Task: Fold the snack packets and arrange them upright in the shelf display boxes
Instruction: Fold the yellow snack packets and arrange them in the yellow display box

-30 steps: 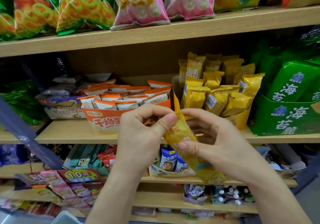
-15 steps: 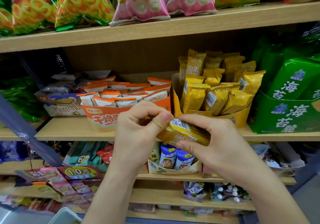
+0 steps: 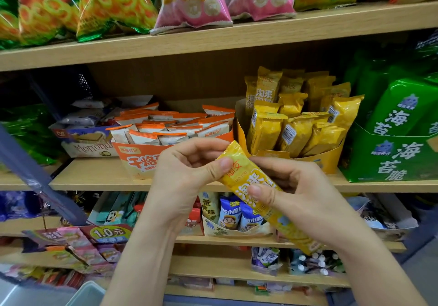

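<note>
The person's left hand (image 3: 189, 170) pinches, thumb against curled fingers, the upper end of a long, slim, glossy yellow foil snack packet (image 3: 240, 177), held in the air in front of the wooden shelf (image 3: 99, 175). The packet's long axis runs diagonally, with the crimped top up-left and the other end down-right. It looks light, soft and slippery, with contents that are probably brittle, so the flat sealed ends seem the safer hold. The right hand (image 3: 308, 201) grips its middle, thumb in front and fingers curled behind, below the yellow cardboard display box (image 3: 324, 161) of upright matching packets.
</note>
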The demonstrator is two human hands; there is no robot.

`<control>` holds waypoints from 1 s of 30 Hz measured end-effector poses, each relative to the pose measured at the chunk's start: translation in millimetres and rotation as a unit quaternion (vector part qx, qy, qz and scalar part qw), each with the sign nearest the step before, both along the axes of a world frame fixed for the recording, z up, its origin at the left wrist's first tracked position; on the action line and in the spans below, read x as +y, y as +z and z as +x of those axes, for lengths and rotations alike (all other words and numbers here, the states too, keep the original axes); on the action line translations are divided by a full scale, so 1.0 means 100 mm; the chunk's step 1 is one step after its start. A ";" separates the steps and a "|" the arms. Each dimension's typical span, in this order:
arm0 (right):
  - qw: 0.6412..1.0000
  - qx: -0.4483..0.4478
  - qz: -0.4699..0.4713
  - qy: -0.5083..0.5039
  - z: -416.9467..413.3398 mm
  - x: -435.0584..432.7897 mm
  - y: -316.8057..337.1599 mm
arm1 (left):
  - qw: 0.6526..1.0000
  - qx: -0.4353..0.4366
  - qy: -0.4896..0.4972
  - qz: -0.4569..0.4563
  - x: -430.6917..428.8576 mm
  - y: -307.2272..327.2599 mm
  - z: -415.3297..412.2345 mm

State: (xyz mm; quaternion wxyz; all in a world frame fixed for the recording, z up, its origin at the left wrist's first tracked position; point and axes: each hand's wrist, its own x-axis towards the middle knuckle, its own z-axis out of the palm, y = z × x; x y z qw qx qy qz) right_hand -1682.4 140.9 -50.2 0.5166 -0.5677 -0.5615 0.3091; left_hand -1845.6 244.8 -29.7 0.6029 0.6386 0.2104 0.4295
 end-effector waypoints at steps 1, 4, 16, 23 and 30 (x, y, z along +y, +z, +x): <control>1.000 -0.002 -0.001 -0.001 0.00 0.00 0.00 | 1.000 0.004 0.007 -0.001 -0.01 0.00 0.00; 0.999 -0.039 0.001 -0.009 -0.01 0.00 0.00 | 0.998 0.040 0.013 0.046 -0.02 -0.01 -0.03; 0.970 -0.236 -0.004 -0.062 0.00 -0.11 0.14 | 0.907 0.123 0.155 0.372 -0.06 -0.01 -0.05; 0.943 -0.313 0.001 -0.115 -0.04 -0.10 0.16 | 0.758 0.334 0.142 0.541 -0.19 0.03 -0.01; 0.960 -0.254 0.032 -0.111 -0.03 -0.10 0.09 | 0.718 0.297 0.137 0.615 -0.17 -0.03 0.06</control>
